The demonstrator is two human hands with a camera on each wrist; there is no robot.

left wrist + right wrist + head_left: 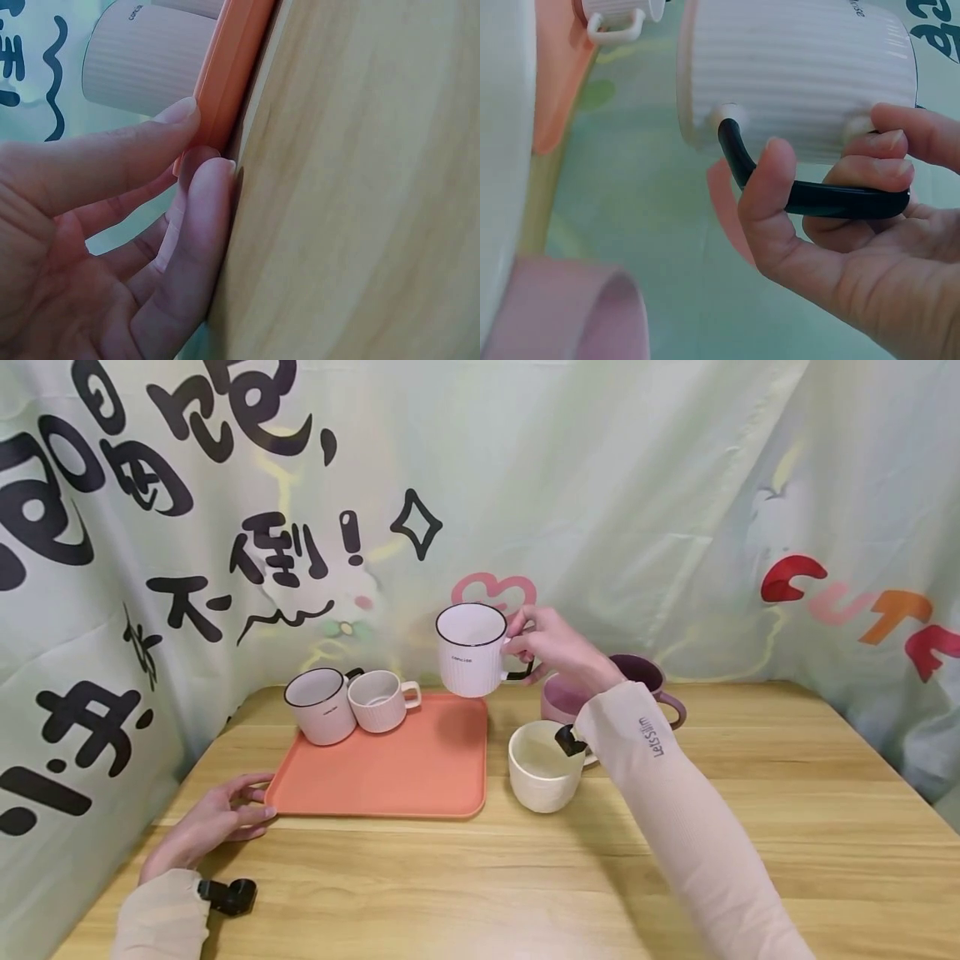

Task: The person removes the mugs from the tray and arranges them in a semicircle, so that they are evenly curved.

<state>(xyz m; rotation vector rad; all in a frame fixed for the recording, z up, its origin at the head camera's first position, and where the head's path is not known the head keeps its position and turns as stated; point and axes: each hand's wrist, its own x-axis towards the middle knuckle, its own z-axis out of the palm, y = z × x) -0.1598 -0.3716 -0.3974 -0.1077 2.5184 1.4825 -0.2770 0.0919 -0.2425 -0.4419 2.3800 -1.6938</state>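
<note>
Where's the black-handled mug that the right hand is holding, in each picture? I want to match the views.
Head: the held mug is at the centre, lifted in the right hand.
Left wrist: not in it; a different mug is at upper left.
Right wrist: at the top, a little right of centre.
Shared landmark: the orange tray, left of centre in head, top centre in left wrist, top left in right wrist.

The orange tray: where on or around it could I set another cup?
The tray is bare across its middle and right; the table is bare in front of it and right of the dark purple mug. Crowded: the tray's back left, with two white mugs, and beside its right edge, around the cream mug.
</note>
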